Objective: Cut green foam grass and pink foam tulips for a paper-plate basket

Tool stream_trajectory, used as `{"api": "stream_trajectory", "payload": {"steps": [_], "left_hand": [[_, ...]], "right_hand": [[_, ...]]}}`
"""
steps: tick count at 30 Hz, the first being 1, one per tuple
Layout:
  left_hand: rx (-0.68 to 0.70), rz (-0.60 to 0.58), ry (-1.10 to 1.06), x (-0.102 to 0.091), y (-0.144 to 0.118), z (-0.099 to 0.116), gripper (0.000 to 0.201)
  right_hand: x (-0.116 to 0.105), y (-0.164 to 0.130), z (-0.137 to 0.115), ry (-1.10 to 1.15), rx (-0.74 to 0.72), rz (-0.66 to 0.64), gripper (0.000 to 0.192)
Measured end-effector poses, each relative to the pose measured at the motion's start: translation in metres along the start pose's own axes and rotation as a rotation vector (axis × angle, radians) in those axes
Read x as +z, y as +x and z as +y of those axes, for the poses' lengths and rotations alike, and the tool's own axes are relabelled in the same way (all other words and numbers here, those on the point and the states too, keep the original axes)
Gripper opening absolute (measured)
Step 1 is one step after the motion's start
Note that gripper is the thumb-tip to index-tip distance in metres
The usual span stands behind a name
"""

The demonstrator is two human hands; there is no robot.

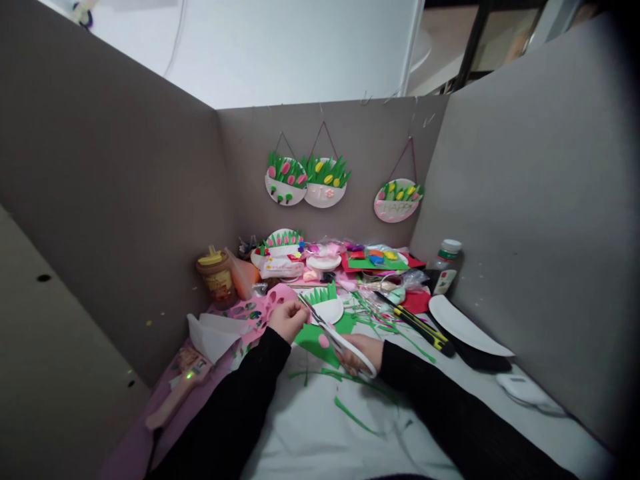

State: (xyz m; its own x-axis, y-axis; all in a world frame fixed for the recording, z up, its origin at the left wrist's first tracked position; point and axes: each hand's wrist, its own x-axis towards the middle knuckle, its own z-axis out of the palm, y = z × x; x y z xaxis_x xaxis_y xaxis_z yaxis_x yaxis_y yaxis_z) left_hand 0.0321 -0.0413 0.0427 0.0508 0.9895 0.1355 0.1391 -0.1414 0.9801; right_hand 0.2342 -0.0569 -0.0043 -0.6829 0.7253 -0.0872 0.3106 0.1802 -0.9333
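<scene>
My right hand (364, 349) grips a pair of scissors (331, 330) by the white handles. The blades point up and left, and their tips come close to the fingers of my left hand (289, 321). Those fingers are pinched together; whatever they hold is too small to make out. Just beyond the blades lies a white paper plate (330, 311) with a fringed green paper grass strip. Beneath the scissors is a green sheet (315, 343), with a small pink oval (324, 341) on it. A pink sheet full of cut-out holes (257, 313) lies beside my left hand.
Green paper scraps (355, 415) litter the cloth. At right are a yellow-black utility knife (425, 332), a plate piece (465, 327) and a bottle (445, 267). A cup (216, 275) and glue gun (183, 387) sit left. Decorated plates (325, 195) hang on the grey partition (350, 127).
</scene>
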Motion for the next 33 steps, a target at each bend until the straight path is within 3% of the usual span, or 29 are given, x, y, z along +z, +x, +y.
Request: {"api": "stream_trajectory", "payload": {"steps": [3, 8, 16, 21, 33], "left_hand": [[-0.015, -0.009, -0.002, -0.001, 0.002, -0.001, 0.019], [-0.026, -0.018, -0.029, -0.002, 0.002, 0.0, 0.019], [-0.009, -0.016, -0.002, -0.002, 0.0, 0.001, 0.018], [0.001, 0.006, 0.027, -0.001, 0.0, 0.001, 0.02], [-0.007, 0.015, 0.098, -0.002, 0.001, -0.001, 0.018]], "right_hand": [[-0.005, 0.0, -0.001, 0.01, 0.009, -0.038, 0.045], [-0.013, 0.002, -0.002, -0.106, 0.022, 0.007, 0.021], [-0.011, 0.0, 0.003, -0.017, -0.047, -0.079, 0.036], [-0.015, 0.0, 0.0, -0.139, -0.06, -0.067, 0.033], [-0.015, -0.001, 0.0, -0.145, -0.05, -0.051, 0.026]]}}
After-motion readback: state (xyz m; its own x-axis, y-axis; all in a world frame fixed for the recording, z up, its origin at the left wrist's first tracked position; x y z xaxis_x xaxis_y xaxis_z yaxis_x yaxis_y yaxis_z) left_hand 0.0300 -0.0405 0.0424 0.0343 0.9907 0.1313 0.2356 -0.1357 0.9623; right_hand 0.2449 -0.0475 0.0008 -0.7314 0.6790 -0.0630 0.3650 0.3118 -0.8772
